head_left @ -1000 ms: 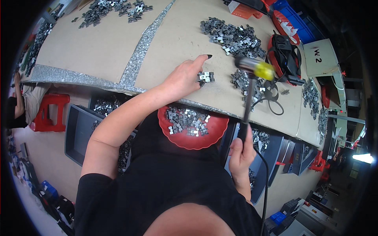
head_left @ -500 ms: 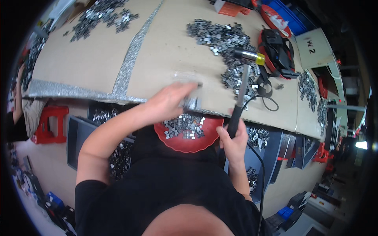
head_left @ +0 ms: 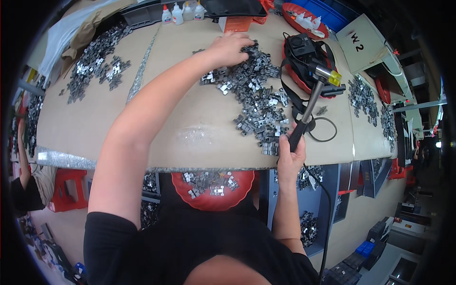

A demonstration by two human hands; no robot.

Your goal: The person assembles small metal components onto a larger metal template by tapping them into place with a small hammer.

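My left hand (head_left: 231,49) reaches out to the far end of a long heap of small silvery metal parts (head_left: 247,90) on the table. Its fingers are spread over the heap's edge, and nothing shows held between them. In my right hand (head_left: 292,154), by the table's front edge, is a hammer (head_left: 311,104), gripped by its black handle. The metal shaft tilts up and away, and the head has a yellow face. Below the table edge, a red scalloped bowl (head_left: 213,203) holds more such metal parts.
A black strapped device (head_left: 301,45) lies in a red dish beyond the hammer, with a looped black cable (head_left: 327,138) nearby. White squeeze bottles (head_left: 177,15) stand at the back. Further metal parts (head_left: 90,66) cover the left side. Grey bins (head_left: 323,190) sit below the table.
My left hand has moved from the table's front edge out to the far end of the heap. The hammer stays in my right hand and its head now leans more to the right.
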